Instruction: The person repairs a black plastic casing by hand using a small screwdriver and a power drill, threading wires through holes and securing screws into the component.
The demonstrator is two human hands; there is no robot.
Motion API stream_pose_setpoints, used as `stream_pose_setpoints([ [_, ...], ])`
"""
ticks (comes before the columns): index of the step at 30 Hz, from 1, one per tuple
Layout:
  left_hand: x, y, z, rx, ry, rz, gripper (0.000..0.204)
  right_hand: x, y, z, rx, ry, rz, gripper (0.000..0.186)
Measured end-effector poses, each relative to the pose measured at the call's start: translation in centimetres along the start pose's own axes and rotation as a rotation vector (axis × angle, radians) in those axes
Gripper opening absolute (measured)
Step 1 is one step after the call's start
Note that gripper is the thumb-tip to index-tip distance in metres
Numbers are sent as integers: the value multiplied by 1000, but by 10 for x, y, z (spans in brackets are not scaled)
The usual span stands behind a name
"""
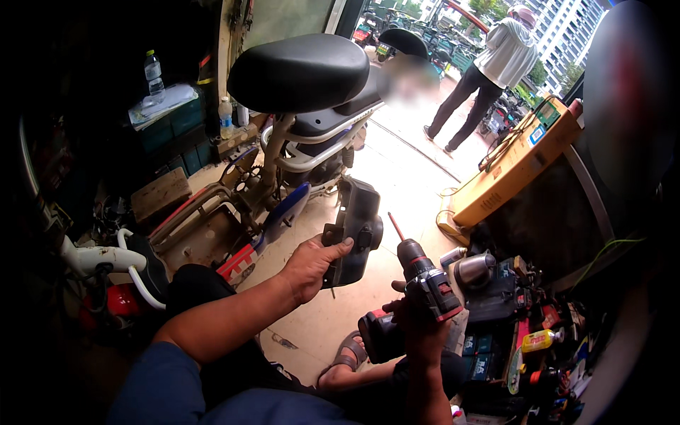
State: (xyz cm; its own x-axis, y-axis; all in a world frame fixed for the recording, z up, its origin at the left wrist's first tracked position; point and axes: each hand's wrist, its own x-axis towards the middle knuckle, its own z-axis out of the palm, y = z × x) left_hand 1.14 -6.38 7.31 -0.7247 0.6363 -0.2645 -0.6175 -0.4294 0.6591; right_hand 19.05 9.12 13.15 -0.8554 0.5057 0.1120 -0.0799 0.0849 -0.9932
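Observation:
My left hand [309, 269] grips a black plastic housing [356, 227] by its left side, thumb lying across it. The housing is held up above the floor in front of me. In my right hand [416, 327] is a cordless drill [427, 283], its long bit pointing up and away from me. The bit's tip is close to the housing's right side but apart from it. The drill's battery base shows at my right wrist. Beyond the housing stands an electric scooter with a black seat [301, 73] and a white tubular frame [304, 157].
A yellow cabinet [513, 159] stands at the right. Batteries, a metal cup [476, 270], a yellow bottle [538, 341] and tools crowd the lower right. Scooter parts [198, 234] lie at the left. Water bottles [154, 74] stand farther back. A person [489, 71] stands outside the doorway.

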Motion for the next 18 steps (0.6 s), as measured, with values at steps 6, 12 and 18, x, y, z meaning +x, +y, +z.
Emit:
stream_pose_setpoints([
  [6, 7, 6, -4, 49, 59, 164, 26, -7, -4, 5, 10, -34, 11, 38],
  [12, 6, 18, -4, 129, 80, 254, 27, -12, 11, -5, -132, -190, -52, 45],
  [18, -6, 25, 5, 99, 61, 243, 51, -14, 4, 5, -125, -180, 20, 44],
])
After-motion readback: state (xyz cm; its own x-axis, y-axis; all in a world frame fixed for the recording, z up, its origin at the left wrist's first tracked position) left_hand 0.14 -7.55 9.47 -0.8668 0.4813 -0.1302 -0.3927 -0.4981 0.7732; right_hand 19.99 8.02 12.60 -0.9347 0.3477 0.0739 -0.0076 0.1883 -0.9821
